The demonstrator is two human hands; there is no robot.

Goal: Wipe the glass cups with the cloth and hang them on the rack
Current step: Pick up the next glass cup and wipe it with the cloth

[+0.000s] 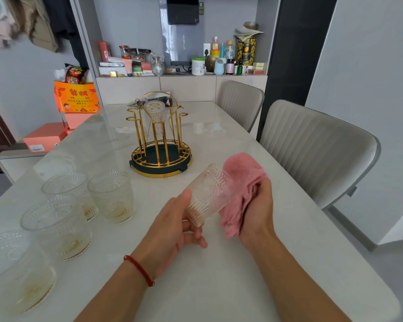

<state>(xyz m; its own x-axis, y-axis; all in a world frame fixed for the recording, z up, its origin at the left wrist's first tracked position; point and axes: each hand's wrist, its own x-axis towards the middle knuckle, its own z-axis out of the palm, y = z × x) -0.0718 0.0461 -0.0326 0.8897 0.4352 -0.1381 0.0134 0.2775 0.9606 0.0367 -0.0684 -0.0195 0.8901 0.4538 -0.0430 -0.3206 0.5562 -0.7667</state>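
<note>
Left hand (172, 225) gripping tilted ribbed glass cup (207, 196) at its base, right hand (257, 205) clutching pink cloth (241, 180) touching the rim, lower centre of frame

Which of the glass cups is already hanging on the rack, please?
The cup upside down on the gold rack; four stand on the table, one is held.

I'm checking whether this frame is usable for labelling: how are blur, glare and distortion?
Head view: strong wide-angle bending at the edges; the nearest cup at lower left is stretched and soft. The held cup, cloth and rack are fairly sharp. Soft daylight glare on the table behind the rack; shadows faint.
</note>
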